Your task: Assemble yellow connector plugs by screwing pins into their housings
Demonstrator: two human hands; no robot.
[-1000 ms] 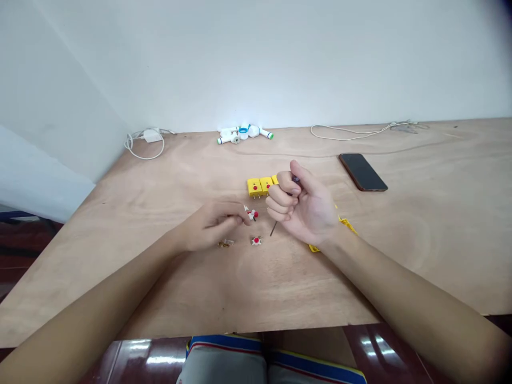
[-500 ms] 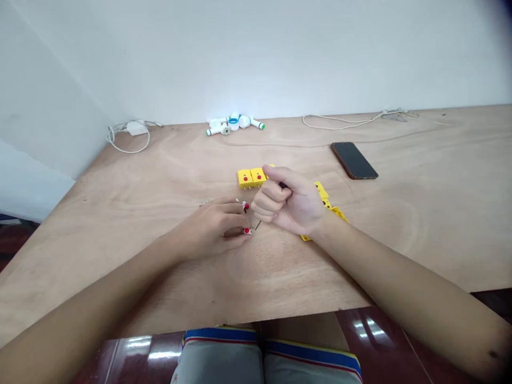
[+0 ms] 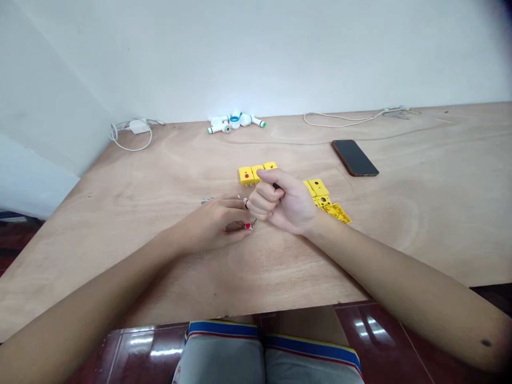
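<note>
My left hand [image 3: 222, 221] pinches a small white part with a red button [image 3: 248, 226] close to the tabletop. Wrapped in the fist of my right hand [image 3: 282, 201] is a screwdriver [image 3: 254, 223]; its thin metal shaft points down to the left. The shaft's tip meets the small part or lies right beside it. Most of the dark handle is hidden by my fingers. Behind my right hand stand yellow plug housings [image 3: 245, 175] with metal pins, one showing a red dot. More yellow housing pieces [image 3: 318, 188] lie beyond my right wrist.
Flat metal pieces [image 3: 207, 200] lie behind my left hand. At the back are white pipe-like fittings [image 3: 236, 121], a white charger with cable [image 3: 138, 126] and a thin white cable [image 3: 344, 126]. A black phone [image 3: 354, 158] lies at the right on the wooden table [image 3: 432, 213].
My right hand has moved slightly left, bringing the screwdriver tip to the small part. My left hand stays nearly in place. More of the yellow pieces by my right wrist show.
</note>
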